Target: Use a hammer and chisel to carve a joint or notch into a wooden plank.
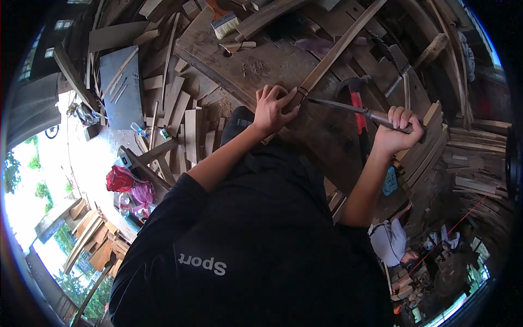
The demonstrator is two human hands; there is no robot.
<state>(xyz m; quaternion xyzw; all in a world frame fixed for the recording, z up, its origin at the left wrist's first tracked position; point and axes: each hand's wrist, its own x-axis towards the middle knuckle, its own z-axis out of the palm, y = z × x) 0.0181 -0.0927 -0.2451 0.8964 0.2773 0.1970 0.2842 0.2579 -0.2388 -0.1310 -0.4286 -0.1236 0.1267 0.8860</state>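
A long wooden strip (pixel 335 54) runs from the far edge down to my left hand (pixel 272 111), whose thumb and fingers close round its near end. My right hand (pixel 399 131) is wrapped around the wooden handle of a chisel (pixel 340 106) with a long narrow metal blade. That blade points left, its tip at the strip's end close to my left fingertips; whether it touches the wood I cannot tell. Beneath the chisel lies a hammer (pixel 358 103) with a red and black handle. Both hands are above the worn wooden workbench (pixel 253 68).
A paintbrush (pixel 224 24) lies at the bench's far left. Beyond my right hand are a saw (pixel 393 84) and stacked boards (pixel 427 150). Wood offcuts (pixel 190 133) cover the left floor, near a red bag (pixel 120 179). Another person (pixel 389 240) is at the lower right.
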